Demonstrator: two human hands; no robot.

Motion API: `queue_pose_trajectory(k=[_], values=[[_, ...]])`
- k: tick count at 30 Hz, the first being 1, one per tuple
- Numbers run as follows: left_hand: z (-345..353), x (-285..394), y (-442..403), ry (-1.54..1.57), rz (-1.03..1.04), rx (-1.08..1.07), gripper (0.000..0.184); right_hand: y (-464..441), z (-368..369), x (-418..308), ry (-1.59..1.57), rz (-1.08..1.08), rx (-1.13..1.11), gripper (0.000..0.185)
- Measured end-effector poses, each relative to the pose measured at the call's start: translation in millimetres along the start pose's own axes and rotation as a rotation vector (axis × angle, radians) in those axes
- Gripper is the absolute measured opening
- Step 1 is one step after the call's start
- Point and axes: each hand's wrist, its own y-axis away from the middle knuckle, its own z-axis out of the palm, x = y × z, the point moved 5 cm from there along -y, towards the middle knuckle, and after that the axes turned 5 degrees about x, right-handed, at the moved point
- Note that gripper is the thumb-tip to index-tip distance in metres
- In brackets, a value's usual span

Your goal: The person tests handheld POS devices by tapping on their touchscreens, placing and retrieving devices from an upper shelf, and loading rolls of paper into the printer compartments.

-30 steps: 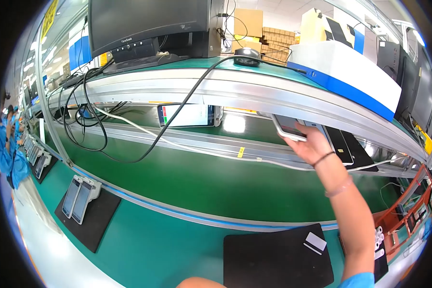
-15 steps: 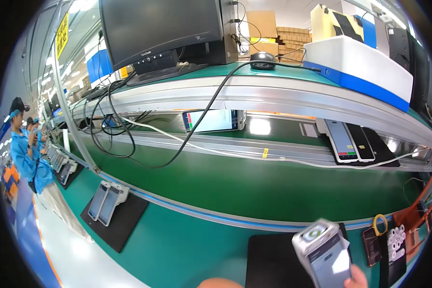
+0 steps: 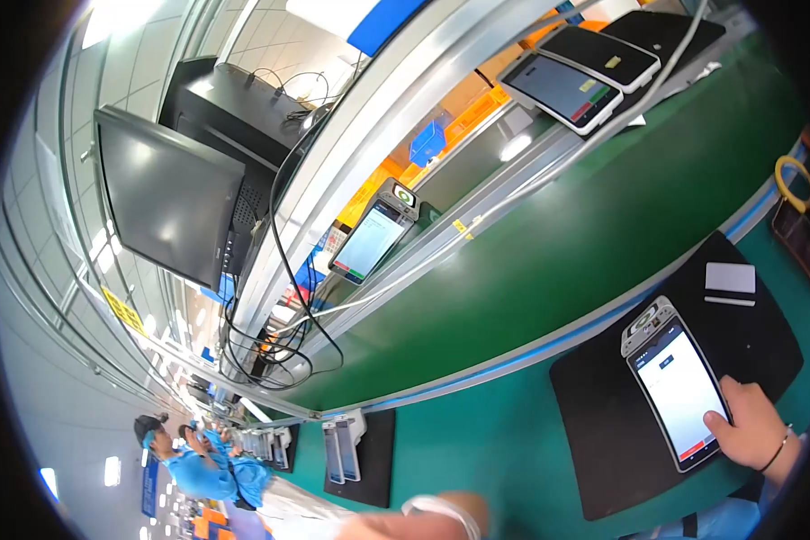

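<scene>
My right hand (image 3: 751, 427) grips the lower right edge of a handheld payment terminal (image 3: 675, 387), its thumb on the front by the red key on the lit white screen. The terminal's top end carries a round green mark, and it lies over a black mat (image 3: 594, 441). Near its upper right, a white card (image 3: 729, 277) and a thin white strip (image 3: 729, 301) rest on the mat. At the bottom edge my left hand (image 3: 387, 526) is blurred and cut off, with a white band around it; its fingers cannot be made out.
Two more terminals (image 3: 340, 450) lie on a mat to the left. A propped terminal (image 3: 369, 241) and others (image 3: 562, 90) occupy the shelf beyond the green belt (image 3: 513, 279). Cables (image 3: 279, 351) hang near the monitor (image 3: 166, 193). People in blue stand farther left. Yellow tape (image 3: 794, 180) is at right.
The view has tilted strongly and shifted. My right hand still holds the terminal, now over the mat with its screen more fully visible. More of my left hand shows.
</scene>
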Motion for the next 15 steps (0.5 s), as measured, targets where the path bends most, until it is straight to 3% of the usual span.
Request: queue_pose_trajectory(k=[1,2,3,4,5,6,8,11,12,15], values=[[9,-23,4,-0.085,0.205,0.347,0.011,-1,-4,-9,0.110,0.089,-0.010,0.038],[7,-45,-2,0.077,0.238,0.422,0.012,-4,-6,-12,0.094,0.086,-0.015,0.038],[-9,-64,-2,-0.641,0.196,0.167,0.010,-7,-12,-16,0.258,0.035,0.043,0.040],[-8,-95,-12,-0.772,0.169,-0.053,0.002,-10,-17,-17,0.422,-0.015,0.102,0.042],[-16,-125,-14,-0.909,-0.083,-0.147,0.009,-12,-22,-17,0.408,-0.010,0.171,0.048],[-21,-160,-17,-0.986,-0.192,-0.336,0.011,-18,-23,-20,0.396,-0.009,0.174,0.048],[-60,-230,-2,-1.042,-0.415,-0.386,0.027,-30,-33,-41,0.202,-0.180,0.513,0.053],[-123,-302,20,-1.432,-0.547,-0.664,0.069,-41,-16,-34,0.015,-0.318,0.535,0.058],[-144,-319,28,-1.481,-0.502,-0.793,0.082,-41,-13,-32,-0.043,-0.399,0.538,0.058],[-185,-353,50,-1.499,-0.660,-0.937,0.094,-41,-12,-12,-0.135,-0.349,0.543,0.059]])
